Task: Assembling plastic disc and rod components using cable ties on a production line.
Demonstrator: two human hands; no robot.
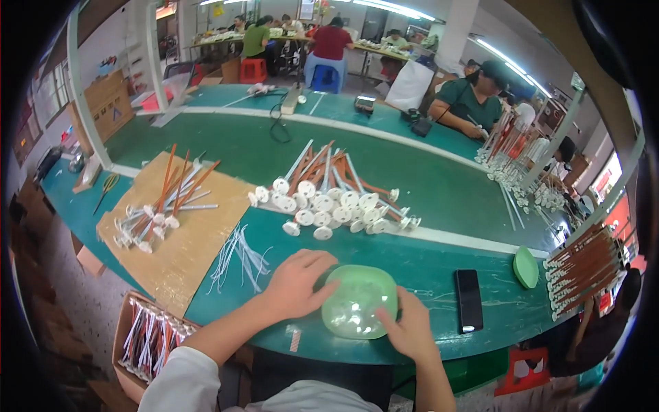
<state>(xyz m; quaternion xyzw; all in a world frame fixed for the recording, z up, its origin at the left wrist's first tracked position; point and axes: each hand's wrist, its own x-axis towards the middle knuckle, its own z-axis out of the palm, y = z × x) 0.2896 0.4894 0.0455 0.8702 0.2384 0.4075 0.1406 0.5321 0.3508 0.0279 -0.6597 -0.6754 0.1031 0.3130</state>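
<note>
A light green plastic bowl (pixel 359 321) rests near the front edge of the teal table, with shiny contents too blurred to make out. My left hand (pixel 298 280) grips its left side, thumb along the rim. On the right side my right hand (pixel 413 324) holds it, thumb over the rim and fingers around the outside. Left of my left hand lies a loose bunch of thin white ties (pixel 240 257). Beyond the bowl is a heap of brown and grey rods with white round ends (pixel 329 206).
More such rods lie on a cardboard sheet (pixel 175 275) at left, near scissors (pixel 106 187). A black phone (pixel 469 301) and a green dish (pixel 526 267) are on the right, beside stacked rods (pixel 583 271). A filled carton (pixel 134 357) stands at lower left. Co-workers sit beyond.
</note>
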